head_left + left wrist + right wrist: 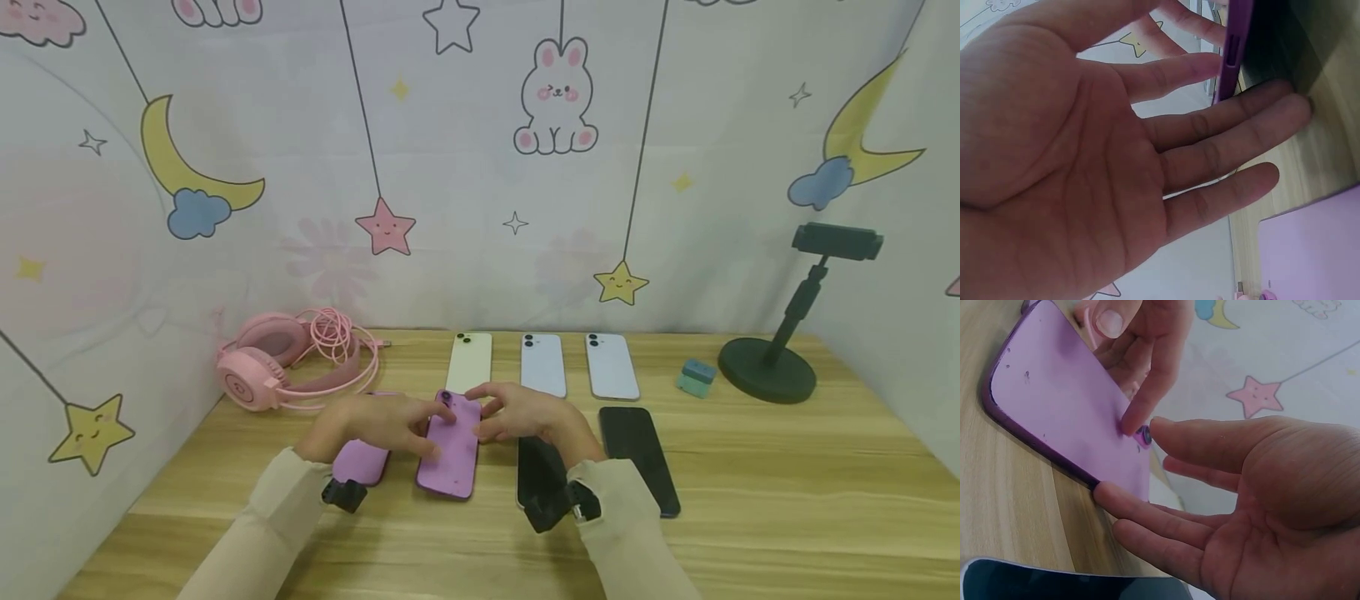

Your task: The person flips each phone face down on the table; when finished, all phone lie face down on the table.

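A purple phone (pixel 453 454), its back and camera facing up, is between both hands. My left hand (pixel 393 423) reaches over it from the left, and in the right wrist view its index fingertip touches the back beside the camera. The other left fingers spread loosely in the left wrist view. From the right comes my right hand (pixel 525 412), one fingertip (pixel 1107 490) at the phone's long edge and its thumb near the camera corner. Whether the phone lies flat, I cannot tell. Another purple phone (pixel 362 463) lies partly under my left wrist.
Two dark-faced phones (pixel 637 450) lie right, one partly under my right wrist. Behind are a cream phone (pixel 469 362) and two pale ones (pixel 611 367). Pink headphones (pixel 258 367) with coiled cable stand back left. A small teal item (pixel 696 377) and black stand (pixel 768 367) are back right.
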Available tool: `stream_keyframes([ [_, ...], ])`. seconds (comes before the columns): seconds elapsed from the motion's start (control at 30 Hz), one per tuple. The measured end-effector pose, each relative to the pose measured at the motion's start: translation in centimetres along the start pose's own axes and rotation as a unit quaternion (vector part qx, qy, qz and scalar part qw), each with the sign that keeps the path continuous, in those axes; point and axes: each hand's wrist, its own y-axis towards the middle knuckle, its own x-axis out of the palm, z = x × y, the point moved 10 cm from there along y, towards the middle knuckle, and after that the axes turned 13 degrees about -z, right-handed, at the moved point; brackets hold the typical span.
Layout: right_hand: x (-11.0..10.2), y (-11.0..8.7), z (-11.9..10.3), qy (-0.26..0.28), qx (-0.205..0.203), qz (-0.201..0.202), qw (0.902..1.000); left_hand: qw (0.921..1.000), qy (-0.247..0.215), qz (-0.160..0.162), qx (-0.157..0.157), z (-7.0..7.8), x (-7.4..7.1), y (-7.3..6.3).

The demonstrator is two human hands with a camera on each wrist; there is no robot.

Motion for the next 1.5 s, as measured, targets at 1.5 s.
stream_keyframes([
  [1.5,-1.4,-1.6,1.1,-0.001,0.001,0.018,0.9998,0.9995,-0.003,-0.004,-0.032,-0.3,-0.3,0.2],
])
